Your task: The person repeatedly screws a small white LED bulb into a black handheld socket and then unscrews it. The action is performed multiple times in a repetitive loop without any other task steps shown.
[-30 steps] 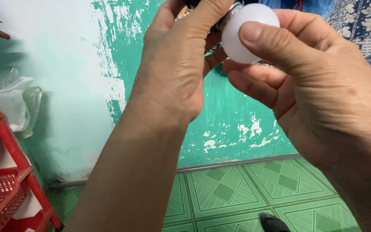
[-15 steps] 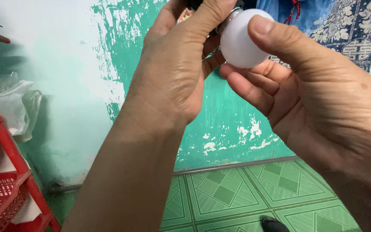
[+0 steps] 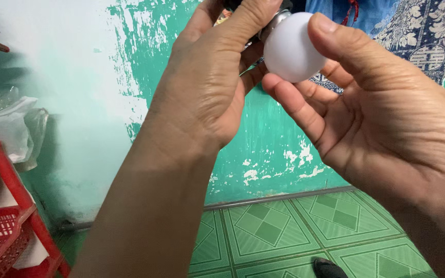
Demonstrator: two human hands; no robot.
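Your right hand (image 3: 387, 123) pinches the round frosted white light bulb (image 3: 290, 47) between thumb and fingers, raised before the green wall, while your left hand (image 3: 207, 87) closes around its hidden dark fitting to steady it.

We have one view only, worn on the head, so no second view shares the scene. It looks forward and slightly down, very close on both raised hands, which fill the frame from twelve to five o'clock. Beyond them it faces the peeling green wall (image 3: 279, 139), with the tiled floor (image 3: 305, 231) at six o'clock.
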